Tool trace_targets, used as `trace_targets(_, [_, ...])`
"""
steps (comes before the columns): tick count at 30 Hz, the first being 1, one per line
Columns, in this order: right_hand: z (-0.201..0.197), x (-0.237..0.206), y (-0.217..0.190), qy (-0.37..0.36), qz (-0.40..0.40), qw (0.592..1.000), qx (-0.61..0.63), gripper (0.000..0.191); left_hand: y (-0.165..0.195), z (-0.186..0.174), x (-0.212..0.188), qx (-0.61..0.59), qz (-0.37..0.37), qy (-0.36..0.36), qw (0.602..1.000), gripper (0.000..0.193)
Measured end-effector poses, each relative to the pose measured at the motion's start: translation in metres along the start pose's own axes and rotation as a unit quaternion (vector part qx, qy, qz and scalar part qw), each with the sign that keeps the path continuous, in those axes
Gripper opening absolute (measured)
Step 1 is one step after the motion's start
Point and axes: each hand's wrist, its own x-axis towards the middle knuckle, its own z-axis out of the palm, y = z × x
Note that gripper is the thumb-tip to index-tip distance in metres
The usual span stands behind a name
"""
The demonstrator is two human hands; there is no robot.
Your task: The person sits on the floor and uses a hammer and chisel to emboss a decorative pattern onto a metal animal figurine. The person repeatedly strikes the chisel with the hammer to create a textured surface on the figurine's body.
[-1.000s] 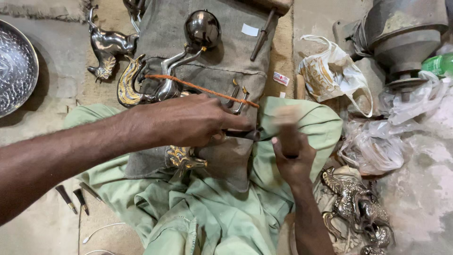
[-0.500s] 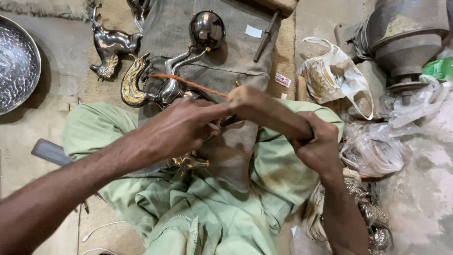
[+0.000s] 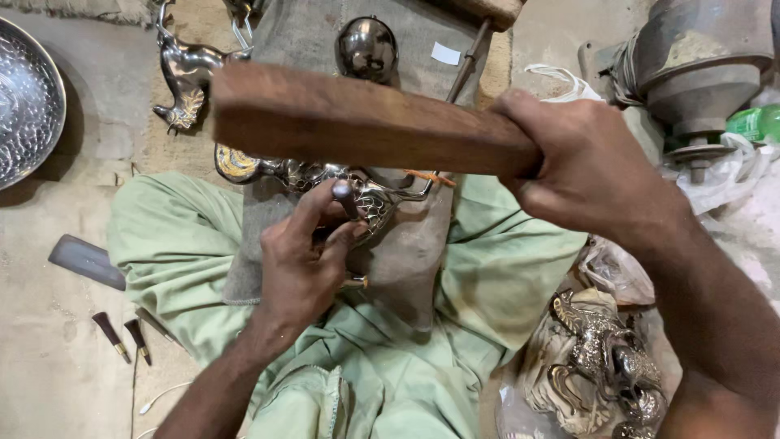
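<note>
My right hand (image 3: 589,167) grips one end of a thick brown wooden bar (image 3: 357,122), held level and raised close to the camera. Below it my left hand (image 3: 305,260) pinches a short dark metal punch (image 3: 345,197) upright, its tip on an ornate silver metal piece (image 3: 357,191) lying on a grey cloth (image 3: 406,244) across my lap. My legs in pale green trousers (image 3: 504,268) spread under the cloth. The bar hides part of the silver piece.
A hammered silver bowl (image 3: 24,102) sits far left, a silver animal figure (image 3: 187,73) and a round metal ball (image 3: 367,47) at the top. A grey metal machine (image 3: 695,73) stands top right. Ornate silver pieces (image 3: 605,358) lie in plastic bottom right. Small tools (image 3: 122,337) lie left.
My right hand has swung the wooden bar up high toward the camera. My left hand has pulled back toward my lap and now holds the punch upright on the silver piece.
</note>
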Motion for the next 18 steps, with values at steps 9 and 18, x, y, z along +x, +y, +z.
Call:
trace_targets(9, [-0.022, 0.020, -0.031, -0.097, -0.043, 0.973, -0.203, 0.027, -0.010, 0.017, -0.025, -0.076, -0.053, 0.095, 0.991, 0.030])
trace_targets(18, [-0.030, 0.020, -0.045, -0.008, -0.080, 0.964, -0.255, 0.040, -0.016, 0.023, -0.027, -0.197, -0.081, 0.137, 0.967, 0.042])
